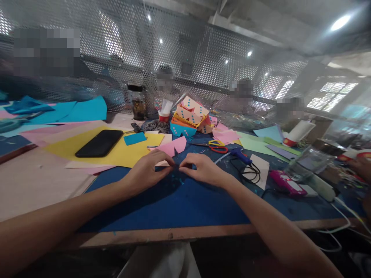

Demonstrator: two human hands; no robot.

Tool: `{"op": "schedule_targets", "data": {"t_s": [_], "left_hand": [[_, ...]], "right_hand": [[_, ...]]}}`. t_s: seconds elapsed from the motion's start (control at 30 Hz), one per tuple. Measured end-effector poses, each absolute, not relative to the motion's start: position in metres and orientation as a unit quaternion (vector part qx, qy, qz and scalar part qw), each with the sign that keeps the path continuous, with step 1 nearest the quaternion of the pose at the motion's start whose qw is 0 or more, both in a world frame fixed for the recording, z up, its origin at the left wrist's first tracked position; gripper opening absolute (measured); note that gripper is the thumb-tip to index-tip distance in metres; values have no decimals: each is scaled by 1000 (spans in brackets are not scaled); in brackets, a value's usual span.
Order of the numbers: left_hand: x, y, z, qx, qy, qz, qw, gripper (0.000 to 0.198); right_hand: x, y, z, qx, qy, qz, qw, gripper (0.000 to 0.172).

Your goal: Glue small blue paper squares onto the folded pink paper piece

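Observation:
Low over the blue mat (174,208), my left hand (152,168) is curled with thumb and fingertips pinched together. My right hand (204,168) mirrors it a small gap away, also in a pinch. Whatever lies between either set of fingertips is too small or hidden to make out. Just beyond the left hand is a pink paper piece (174,146) with a notched edge. Tiny blue paper scraps (181,181) dot the mat below the fingers. Scissors with yellow and red handles (217,146) rest past the right hand, and a blue glue gun (241,155) lies to their right.
A black phone (100,143) and a blue paper rectangle (135,138) lie on yellow paper (63,148). Decorated paper shapes (191,114) are stacked behind, near a jar (138,104). At right are a magenta device (286,183), a clear container (314,160), cables and another person's hand (361,166).

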State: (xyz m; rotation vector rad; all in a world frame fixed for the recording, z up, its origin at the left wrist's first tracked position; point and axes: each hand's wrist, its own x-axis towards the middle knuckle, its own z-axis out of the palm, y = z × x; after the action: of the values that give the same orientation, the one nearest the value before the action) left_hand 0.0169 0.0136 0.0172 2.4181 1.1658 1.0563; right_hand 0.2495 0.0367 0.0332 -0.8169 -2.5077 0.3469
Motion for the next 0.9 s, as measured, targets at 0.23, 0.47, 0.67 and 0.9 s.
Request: {"op": "schedule_targets", "data": {"t_s": [0.23,0.47,0.67,0.9], "left_hand": [[17,12,19,835,394,369,106,16],[17,10,21,829,408,366,113,19],[18,10,23,827,407,371,112,19],[18,10,24,821,417,371,123,18]], "right_hand": [[250,31,33,-273,-934,163,164,13],[252,37,30,-322,-922,116,181,12],[248,40,24,-340,-916,131,169,8],[255,45,24,-351,-906,152,183,5]]}}
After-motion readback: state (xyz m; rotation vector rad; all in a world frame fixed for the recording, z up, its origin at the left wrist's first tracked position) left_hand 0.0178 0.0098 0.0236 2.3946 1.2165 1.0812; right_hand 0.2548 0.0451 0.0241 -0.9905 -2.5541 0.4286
